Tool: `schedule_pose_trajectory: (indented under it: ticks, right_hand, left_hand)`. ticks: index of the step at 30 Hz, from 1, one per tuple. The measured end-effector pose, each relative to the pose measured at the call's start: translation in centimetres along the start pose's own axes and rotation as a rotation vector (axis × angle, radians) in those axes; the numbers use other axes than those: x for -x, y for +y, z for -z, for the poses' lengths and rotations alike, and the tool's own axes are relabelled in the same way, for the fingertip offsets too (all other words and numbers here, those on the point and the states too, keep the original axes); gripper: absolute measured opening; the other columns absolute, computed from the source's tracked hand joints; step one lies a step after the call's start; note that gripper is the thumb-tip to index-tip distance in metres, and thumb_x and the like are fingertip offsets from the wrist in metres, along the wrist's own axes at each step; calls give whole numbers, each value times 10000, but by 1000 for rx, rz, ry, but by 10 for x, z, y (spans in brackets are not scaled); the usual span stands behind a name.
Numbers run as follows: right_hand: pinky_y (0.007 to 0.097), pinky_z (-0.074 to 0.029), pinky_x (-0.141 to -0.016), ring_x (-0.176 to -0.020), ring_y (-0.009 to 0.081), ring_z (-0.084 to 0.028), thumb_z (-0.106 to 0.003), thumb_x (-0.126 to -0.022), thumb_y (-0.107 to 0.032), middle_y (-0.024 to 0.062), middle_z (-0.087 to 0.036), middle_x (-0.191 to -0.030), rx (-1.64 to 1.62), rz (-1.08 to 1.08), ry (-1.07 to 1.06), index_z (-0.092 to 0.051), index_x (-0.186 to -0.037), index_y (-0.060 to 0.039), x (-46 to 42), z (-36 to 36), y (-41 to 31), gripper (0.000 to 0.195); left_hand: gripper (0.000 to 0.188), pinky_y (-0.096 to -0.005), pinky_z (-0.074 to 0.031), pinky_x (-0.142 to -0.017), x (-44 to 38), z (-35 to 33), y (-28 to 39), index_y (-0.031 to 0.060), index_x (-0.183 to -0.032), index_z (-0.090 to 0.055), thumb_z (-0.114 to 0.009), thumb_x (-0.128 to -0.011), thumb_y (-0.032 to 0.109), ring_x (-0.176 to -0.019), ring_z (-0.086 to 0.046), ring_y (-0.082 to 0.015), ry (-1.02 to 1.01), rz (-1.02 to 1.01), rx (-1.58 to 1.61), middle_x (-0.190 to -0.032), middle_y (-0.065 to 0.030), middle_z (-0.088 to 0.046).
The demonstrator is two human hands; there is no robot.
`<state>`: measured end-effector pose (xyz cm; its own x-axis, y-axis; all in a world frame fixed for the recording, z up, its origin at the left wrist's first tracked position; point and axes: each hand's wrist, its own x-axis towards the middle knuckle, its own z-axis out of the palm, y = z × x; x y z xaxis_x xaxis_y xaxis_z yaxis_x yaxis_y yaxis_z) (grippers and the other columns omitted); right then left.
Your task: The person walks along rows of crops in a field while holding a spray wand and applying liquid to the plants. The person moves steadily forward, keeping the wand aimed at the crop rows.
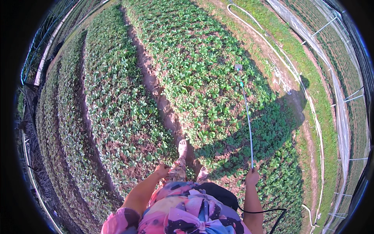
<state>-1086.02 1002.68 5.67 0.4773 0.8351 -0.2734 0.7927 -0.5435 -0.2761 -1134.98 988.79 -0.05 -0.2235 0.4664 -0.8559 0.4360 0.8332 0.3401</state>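
My right hand [252, 176] grips the near end of a long, thin, pale spray wand [249, 122]. The wand reaches out over a bed of low leafy plants [201, 87] that look like strawberry. Turquoise fittings and a flat, square grey head [238, 67] are at its far end, just above the leaves. My left hand [162, 170] hangs beside my patterned trouser leg [177, 172], its fingers partly hidden and nothing visible in it. One bare, muddy foot [183, 148] stands in the soil furrow [166, 112] between two beds.
A pale hose [280, 55] runs along the grassy path to the right, near a tangle of white strands [280, 78]. Beyond lies plastic sheeting [340, 117] with metal rods. A black pouch [220, 194] and black cable [260, 211] are at my waist. More planted beds [114, 87] stretch left.
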Motion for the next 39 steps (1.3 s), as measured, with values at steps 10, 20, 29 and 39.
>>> schedule_pose_trajectory:
  ticks: [10,20,29,39]
  right_hand:
    - [270,-302,-378,-412,88,-387,-556,-895,-273,-32,-388,-503,-760,-442,-384,-651,-849,3,-10,1,27,296]
    - [316,-355,-475,-498,152,-482,-558,-882,-261,35,-529,-589,-319,85,66,-638,-890,45,-62,-46,63,316]
    - [412,-488,-711,-823,358,-631,-545,-871,-277,233,-641,-875,-34,-34,-49,-617,-1047,37,-72,-6,-37,367]
    - [267,-302,-359,-372,102,-379,-548,-893,-282,10,-472,-528,-813,-420,-304,-624,-833,-29,-89,-19,-6,270]
  left_hand:
    - [313,-334,-526,-738,2,0,-4,76,-1032,-645,-537,-803,262,-779,-664,-211,8,32,48,-862,-123,-679]
    - [290,-321,-520,-735,3,4,2,69,-994,-656,-559,-782,240,-754,-661,-186,3,21,153,-855,-105,-677]
    - [295,-320,-513,-736,-2,8,-14,85,-980,-654,-587,-757,266,-759,-657,-186,20,60,87,-824,-83,-681]
    - [279,-303,-529,-693,4,35,21,41,-1028,-628,-560,-805,195,-716,-657,-166,-21,76,104,-843,-97,-674]
